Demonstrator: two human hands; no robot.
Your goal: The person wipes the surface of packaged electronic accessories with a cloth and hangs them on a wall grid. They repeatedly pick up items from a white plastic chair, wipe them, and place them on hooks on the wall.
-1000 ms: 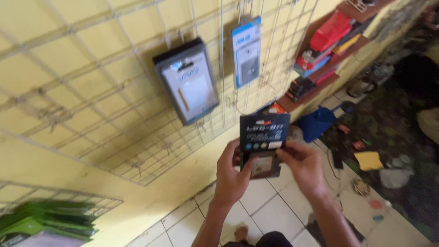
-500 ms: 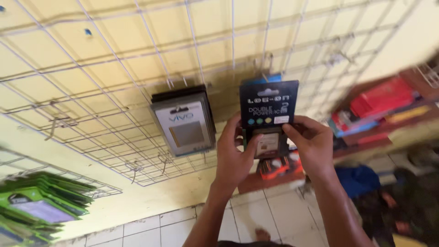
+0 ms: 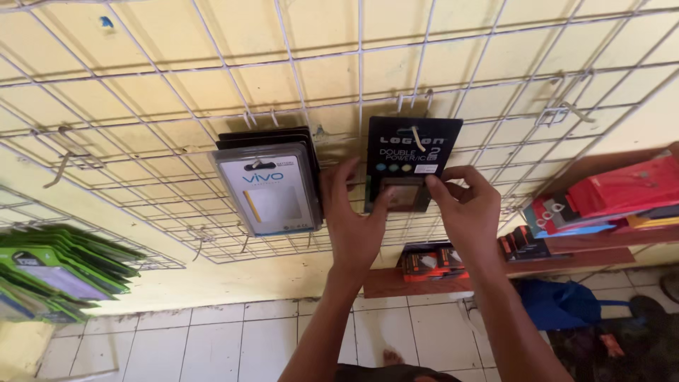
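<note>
Black packet (image 3: 412,161) (seemingly on a hook) pinched by fingers of left hand (image 3: 356,223) and right hand (image 3: 463,212)

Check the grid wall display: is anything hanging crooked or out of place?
The grey packs hang tilted on their hook. The black pack, held by the left hand and right hand, sits nearly straight. Several hooks are bare. No visible damage.

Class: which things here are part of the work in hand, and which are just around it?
In hand:
black hanging package
left hand
right hand
hook
wire grid

Just around:
grey packages
green packages
red boxes
blue bag
</note>
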